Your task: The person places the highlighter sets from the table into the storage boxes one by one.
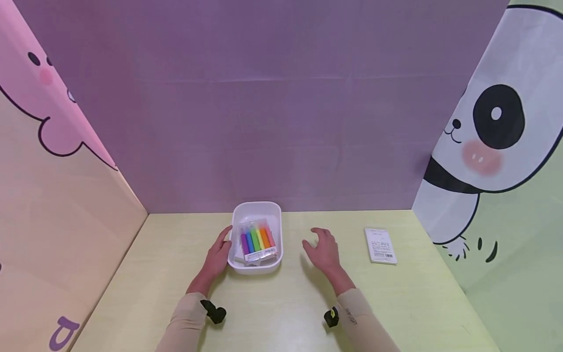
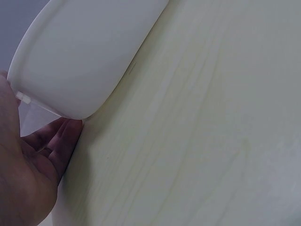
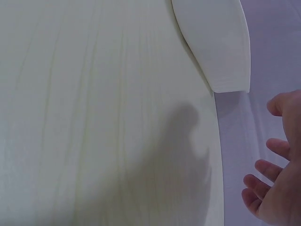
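Observation:
A white plastic bin (image 1: 276, 266) stands on the table. Inside it lies a clear pack of colored markers (image 1: 258, 239), purple through red, over other items mostly hidden beneath. My left hand (image 1: 216, 256) touches the bin's left side, its fingers against the wall and rim; the left wrist view shows loosely bent fingers (image 2: 68, 136) at the wall's lower edge. To the right of the bin, my right hand (image 1: 324, 250) hovers above the table with thumb and fingers spread. It holds nothing and stays apart from the bin.
A white printed pack (image 1: 380, 246) with a barcode lies on the table's right side. Behind the pale wooden table (image 1: 281, 318) rises a purple backdrop (image 1: 281, 122). Side panels with cartoon animals border it left and right.

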Demonstrator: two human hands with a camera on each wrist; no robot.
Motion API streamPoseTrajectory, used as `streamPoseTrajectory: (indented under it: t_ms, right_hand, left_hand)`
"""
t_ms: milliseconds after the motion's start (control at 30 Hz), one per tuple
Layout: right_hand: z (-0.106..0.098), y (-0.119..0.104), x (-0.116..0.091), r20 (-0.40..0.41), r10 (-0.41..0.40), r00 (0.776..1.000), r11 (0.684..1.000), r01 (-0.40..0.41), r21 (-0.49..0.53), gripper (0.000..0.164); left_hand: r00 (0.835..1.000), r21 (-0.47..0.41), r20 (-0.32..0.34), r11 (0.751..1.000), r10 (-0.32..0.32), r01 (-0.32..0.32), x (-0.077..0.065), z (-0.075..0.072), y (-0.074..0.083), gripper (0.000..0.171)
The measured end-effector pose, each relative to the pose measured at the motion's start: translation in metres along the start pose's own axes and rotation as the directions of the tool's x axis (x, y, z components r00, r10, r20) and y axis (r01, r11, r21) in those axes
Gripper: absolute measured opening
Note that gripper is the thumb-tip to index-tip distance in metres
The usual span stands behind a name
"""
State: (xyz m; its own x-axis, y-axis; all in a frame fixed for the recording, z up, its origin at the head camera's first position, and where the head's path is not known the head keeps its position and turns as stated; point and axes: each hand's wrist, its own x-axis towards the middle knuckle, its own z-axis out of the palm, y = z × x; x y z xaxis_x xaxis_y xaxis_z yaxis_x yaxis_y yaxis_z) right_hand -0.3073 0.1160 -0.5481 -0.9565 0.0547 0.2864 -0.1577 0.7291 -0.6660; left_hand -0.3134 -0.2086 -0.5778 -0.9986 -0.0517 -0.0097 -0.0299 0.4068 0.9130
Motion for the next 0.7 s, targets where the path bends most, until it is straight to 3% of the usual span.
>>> streamPoseTrajectory:
  t_ms: [333,700]
  right_hand:
    - [-0.01,0.009,-0.001,0.057,-0.005,0.998,1.0,0.005,0.003,0.042]
    - [-0.017,0.023,-0.003,0.04,-0.047,0.998,0.999,0.047,-0.022,0.037]
  left_hand:
    - [1.0,-0.02,0.015,1.0,-0.008,0.008,0.0,0.001,0.0,0.047]
    - [1.0,-0.018,0.018,1.0,-0.008,0.008,-0.001,-0.001,0.0,0.047]
